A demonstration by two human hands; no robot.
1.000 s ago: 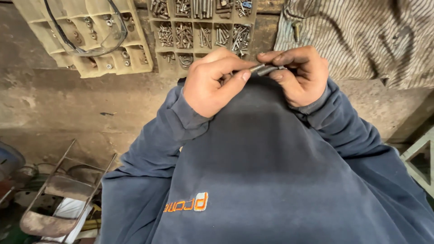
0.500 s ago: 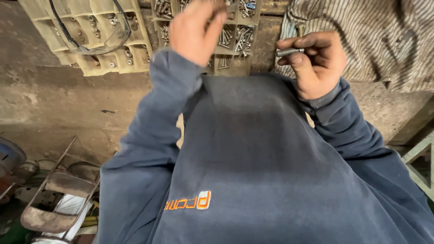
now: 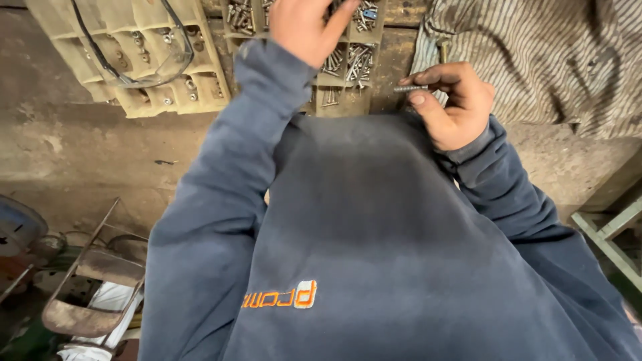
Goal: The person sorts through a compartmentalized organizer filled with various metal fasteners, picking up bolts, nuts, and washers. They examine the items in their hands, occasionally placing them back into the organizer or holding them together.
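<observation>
- A dark blue sweatshirt fills most of the view, its orange embroidered mark low on the chest and both sleeves stretching up toward the top edge.
- A striped cloth lies crumpled at the upper right on the dusty desk.
- A pale compartment tray sits at the upper left with small fasteners in its cells; a pair of clear safety glasses rests across it.
- A second compartment tray, full of loose screws, lies at the top centre between the two hands.
- A rusty metal frame stands at the lower left.
- A green frame shows at the right edge.
- The left hand reaches over the screw-filled tray, fingers pointing into its cells and partly cut off by the top edge; whether its grip is closed on anything cannot be told.
- The right hand is up just right of that tray, its grip closed with thumb and fingers pinching one end of a bolt.
- The bolt is a short grey threaded piece, lying level, its free end pointing left toward the screw tray.
</observation>
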